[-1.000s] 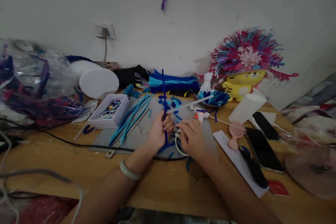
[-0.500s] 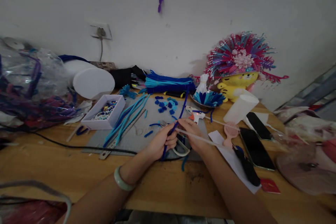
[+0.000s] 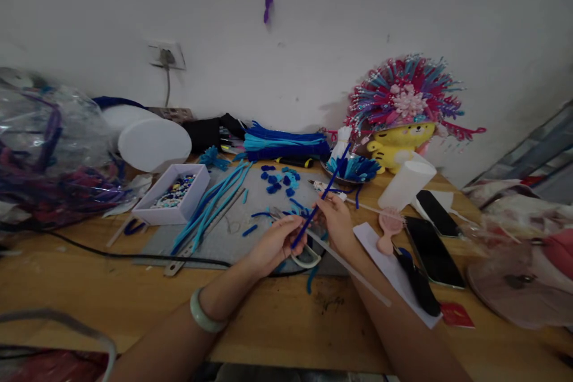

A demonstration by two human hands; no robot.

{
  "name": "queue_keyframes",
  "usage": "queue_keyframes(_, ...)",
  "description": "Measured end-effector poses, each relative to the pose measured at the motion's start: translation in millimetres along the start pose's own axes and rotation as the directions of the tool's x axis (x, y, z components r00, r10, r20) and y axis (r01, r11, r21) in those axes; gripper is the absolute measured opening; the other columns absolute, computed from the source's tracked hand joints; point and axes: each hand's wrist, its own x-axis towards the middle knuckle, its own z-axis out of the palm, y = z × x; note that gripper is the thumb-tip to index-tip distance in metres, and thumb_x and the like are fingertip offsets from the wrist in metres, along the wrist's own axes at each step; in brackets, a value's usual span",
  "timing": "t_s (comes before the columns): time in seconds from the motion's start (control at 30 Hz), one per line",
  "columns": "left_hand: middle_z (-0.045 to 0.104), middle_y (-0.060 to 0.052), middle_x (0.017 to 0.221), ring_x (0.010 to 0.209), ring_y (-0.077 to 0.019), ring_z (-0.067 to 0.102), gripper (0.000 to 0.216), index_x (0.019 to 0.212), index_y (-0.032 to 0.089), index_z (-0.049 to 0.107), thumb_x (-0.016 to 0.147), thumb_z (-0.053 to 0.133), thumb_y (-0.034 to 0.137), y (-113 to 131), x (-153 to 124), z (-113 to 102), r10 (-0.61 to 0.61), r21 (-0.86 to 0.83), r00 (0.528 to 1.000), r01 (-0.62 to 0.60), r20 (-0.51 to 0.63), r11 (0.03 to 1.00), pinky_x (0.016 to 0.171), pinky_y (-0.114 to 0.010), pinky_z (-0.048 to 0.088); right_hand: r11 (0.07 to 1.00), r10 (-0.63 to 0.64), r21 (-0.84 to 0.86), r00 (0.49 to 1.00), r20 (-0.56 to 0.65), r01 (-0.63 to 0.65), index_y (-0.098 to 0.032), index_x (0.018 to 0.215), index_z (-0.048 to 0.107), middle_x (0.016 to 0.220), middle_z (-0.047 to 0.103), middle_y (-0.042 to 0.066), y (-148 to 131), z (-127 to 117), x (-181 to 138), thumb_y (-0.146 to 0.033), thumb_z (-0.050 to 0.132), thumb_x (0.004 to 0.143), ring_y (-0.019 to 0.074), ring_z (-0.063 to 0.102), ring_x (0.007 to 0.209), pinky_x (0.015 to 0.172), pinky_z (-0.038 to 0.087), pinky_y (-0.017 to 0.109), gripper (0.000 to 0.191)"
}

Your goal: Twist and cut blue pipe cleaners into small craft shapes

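A dark blue pipe cleaner (image 3: pixel 330 184) slants up and away between my hands above the grey mat (image 3: pixel 185 237). My left hand (image 3: pixel 273 246) is closed with its fingers pinching near the lower end, and my right hand (image 3: pixel 336 221) pinches it further up. From near my left fingers a long translucent strip (image 3: pixel 353 274) runs down across my right wrist; what grips its upper end is hard to see. Under the hands lie scissors with pale handles (image 3: pixel 307 261), partly hidden. Behind my right hand, a glue gun (image 3: pixel 323 187) is mostly covered.
Light blue pipe cleaners (image 3: pixel 219 200) and a white box of beads (image 3: pixel 197 191) are on the left. Short blue pieces (image 3: pixel 280 179) lie on the mat. A bowl (image 3: pixel 342 181), a pink brush (image 3: pixel 388 230) and a phone (image 3: pixel 434 252) stand right. A black cable (image 3: pixel 120 256) crosses the table.
The pipe cleaner has tilted from nearly upright to slanting right, its lower end now at my left fingertips. My right hand has shifted slightly right, and the translucent strip points more steeply down.
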Motion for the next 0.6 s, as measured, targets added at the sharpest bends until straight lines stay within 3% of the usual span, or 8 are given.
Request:
queue_keyframes(0.17,0.060,-0.002,0.058,0.046,-0.0069,0.055,0.012,0.072,0.011,0.057,0.079,0.047,0.015,8.4,1.9,-0.7,-0.032,-0.123,0.993,0.018,-0.114,0.992,0.045,-0.016,0.044,0.990,0.119,0.056,0.975,0.185,-0.132,-0.019,0.079,0.056,0.060,0.060,-0.005,-2.8,0.1,-3.1,-0.030,0.065,0.058,0.0086,0.048,0.045,0.045,0.037,0.021,0.025)
queue_keyframes(0.3,0.061,-0.003,0.059,0.044,-0.0075,0.055,0.015,0.076,0.010,0.058,0.080,0.044,0.014,11.1,3.1,-2.9,-0.080,-0.150,0.991,0.063,-0.111,0.987,0.044,-0.017,0.045,0.973,0.198,0.051,0.931,0.308,-0.224,-0.017,0.079,0.060,0.063,0.062,-0.003,-3.7,0.2,-6.3,-0.030,0.068,0.058,0.0087,0.052,0.052,0.052,0.039,0.021,0.026)
queue_keyframes(0.47,0.060,-0.001,0.060,0.046,-0.0060,0.054,0.004,0.077,0.013,0.056,0.076,0.054,0.016,8.2,2.3,-3.6,-0.060,-0.153,0.997,0.052,-0.046,0.987,0.046,-0.015,0.045,0.977,0.183,0.053,0.939,0.291,-0.206,-0.018,0.080,0.062,0.064,0.061,-0.003,-0.4,-1.7,-4.8,-0.031,0.069,0.058,0.0089,0.051,0.053,0.053,0.038,0.022,0.026)
queue_keyframes(0.6,0.057,0.002,0.055,0.047,-0.0063,0.054,0.014,0.069,0.014,0.053,0.064,0.066,0.014,6.9,1.8,-2.8,0.012,-0.109,1.000,-0.015,-0.023,0.994,0.046,-0.015,0.044,0.966,0.227,0.053,0.930,0.287,-0.252,-0.017,0.077,0.064,0.065,0.060,-0.002,-0.9,-2.4,-3.6,-0.031,0.070,0.057,0.0077,0.049,0.051,0.051,0.037,0.022,0.025)
